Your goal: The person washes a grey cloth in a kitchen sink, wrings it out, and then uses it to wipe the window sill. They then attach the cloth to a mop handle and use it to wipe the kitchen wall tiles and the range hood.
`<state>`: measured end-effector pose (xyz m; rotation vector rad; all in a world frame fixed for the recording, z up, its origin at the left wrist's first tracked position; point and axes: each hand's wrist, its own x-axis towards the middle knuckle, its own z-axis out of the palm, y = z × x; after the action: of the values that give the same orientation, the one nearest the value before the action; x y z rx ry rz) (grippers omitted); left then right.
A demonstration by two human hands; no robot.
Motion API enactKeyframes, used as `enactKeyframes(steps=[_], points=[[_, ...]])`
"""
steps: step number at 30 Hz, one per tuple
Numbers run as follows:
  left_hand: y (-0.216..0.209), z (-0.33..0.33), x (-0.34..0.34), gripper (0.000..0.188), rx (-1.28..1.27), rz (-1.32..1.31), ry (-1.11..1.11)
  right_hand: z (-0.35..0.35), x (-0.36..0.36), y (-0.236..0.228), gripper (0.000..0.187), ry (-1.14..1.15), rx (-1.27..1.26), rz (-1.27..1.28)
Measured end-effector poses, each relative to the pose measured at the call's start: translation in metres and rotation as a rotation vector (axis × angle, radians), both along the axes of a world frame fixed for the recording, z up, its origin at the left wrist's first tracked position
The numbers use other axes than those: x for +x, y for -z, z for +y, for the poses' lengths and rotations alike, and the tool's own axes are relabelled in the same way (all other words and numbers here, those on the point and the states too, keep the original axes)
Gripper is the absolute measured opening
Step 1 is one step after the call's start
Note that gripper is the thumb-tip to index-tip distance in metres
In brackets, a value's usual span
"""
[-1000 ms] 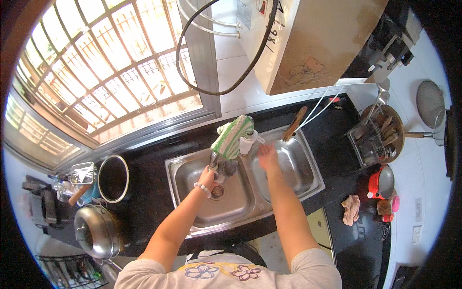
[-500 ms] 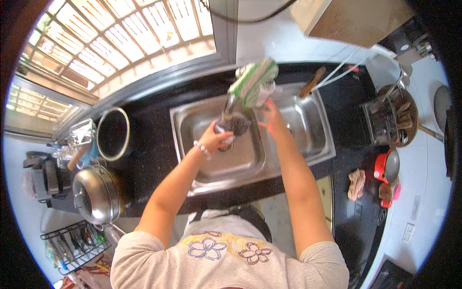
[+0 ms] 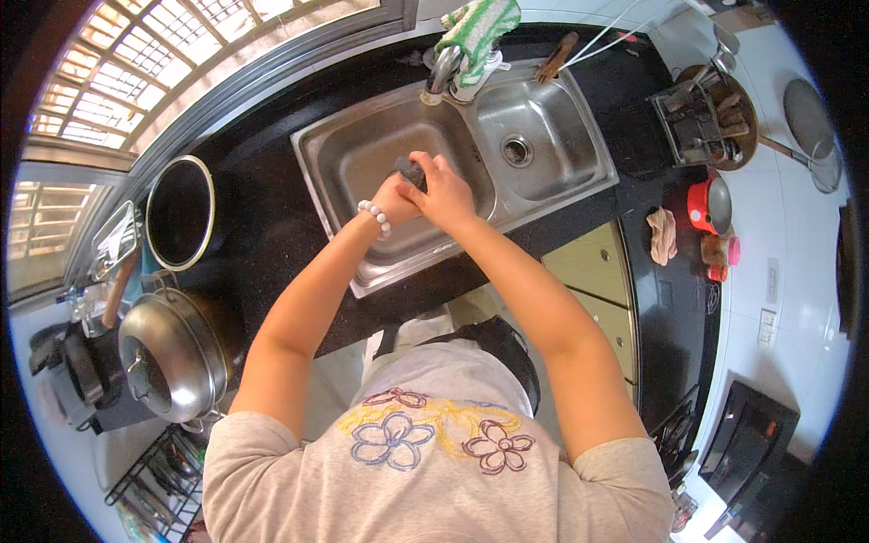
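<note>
Over the left basin of a steel double sink [image 3: 338,172], both hands come together around a bunched dark grey cloth [image 3: 410,170]. My left hand [image 3: 393,199], a white beaded bracelet at its wrist, closes on the cloth from the left. Fingers of my right hand [image 3: 444,192] wrap it from the right and partly cover it. Much of the cloth is hidden in the grip. Beyond the hands stands the faucet [image 3: 441,74], with a green and white striped towel [image 3: 482,32] draped over it.
A drain [image 3: 517,151] shows in the right basin. To the left stand a large round pot [image 3: 210,217] and a lidded steel pot [image 3: 163,362]. At the right are a utensil holder [image 3: 683,122], a red pan [image 3: 709,204] and a crumpled tan cloth [image 3: 662,235].
My right hand has come back from near the faucet and joined my left on the dark cloth, which is now bunched smaller. The whole view has shifted, moving the sink higher in the picture.
</note>
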<state>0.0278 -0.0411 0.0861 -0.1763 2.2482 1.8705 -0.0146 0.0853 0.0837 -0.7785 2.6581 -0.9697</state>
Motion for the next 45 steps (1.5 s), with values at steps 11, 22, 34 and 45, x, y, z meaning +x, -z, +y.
enactKeyframes(steps=[11,22,34,45], points=[[0.048,0.019,0.044,0.025,-0.295,0.105,-0.001,0.010,0.023,-0.013,0.060,-0.166,0.043,0.280],[0.032,0.064,0.059,0.027,-0.339,0.138,-0.024,0.037,0.036,-0.017,0.029,-0.147,0.174,0.235],[0.012,0.067,0.062,0.031,-0.282,0.018,-0.053,0.038,0.034,-0.021,0.033,-0.145,0.121,0.110],[0.064,0.057,0.053,0.027,-0.259,-0.022,0.051,0.035,0.030,-0.007,0.037,-0.170,0.134,0.020]])
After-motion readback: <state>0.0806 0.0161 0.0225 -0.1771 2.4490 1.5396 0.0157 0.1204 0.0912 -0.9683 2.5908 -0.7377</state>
